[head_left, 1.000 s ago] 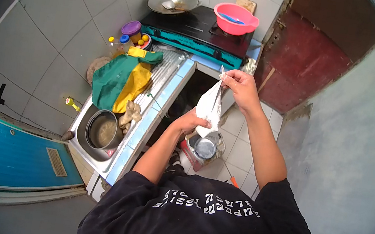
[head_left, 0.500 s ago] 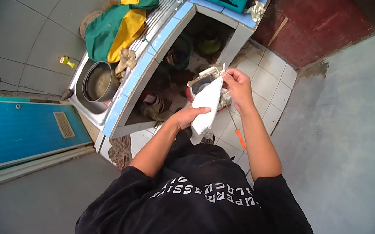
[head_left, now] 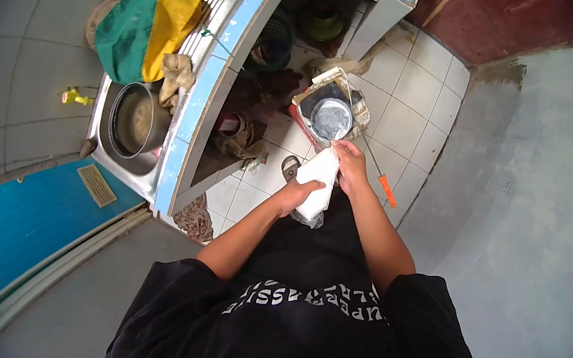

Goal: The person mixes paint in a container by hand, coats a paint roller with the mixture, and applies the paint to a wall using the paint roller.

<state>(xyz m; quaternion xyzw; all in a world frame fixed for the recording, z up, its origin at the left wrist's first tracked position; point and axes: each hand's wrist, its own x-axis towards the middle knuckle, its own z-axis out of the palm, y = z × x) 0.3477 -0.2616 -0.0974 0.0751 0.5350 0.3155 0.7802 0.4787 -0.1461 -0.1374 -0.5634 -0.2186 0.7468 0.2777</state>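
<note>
A white bag, filled and soft-looking, is held in front of my body. My left hand wraps round its lower part, with the thumb across the front. My right hand pinches its narrow top end. Clear plastic hangs below the bag. Just beyond my hands, a round container with grey-white contents stands in a dirty, paint-stained bucket on the tiled floor.
A roller-like tool with an orange handle lies right of the bucket. To the left are a sink with a pot, ginger-like roots and a green-yellow cloth. The counter's tiled edge borders the floor.
The view has tilted down toward the floor, and the stove has nearly left it. The bag, still in both hands, is lower and closer to my body, with the bucket now beyond it.
</note>
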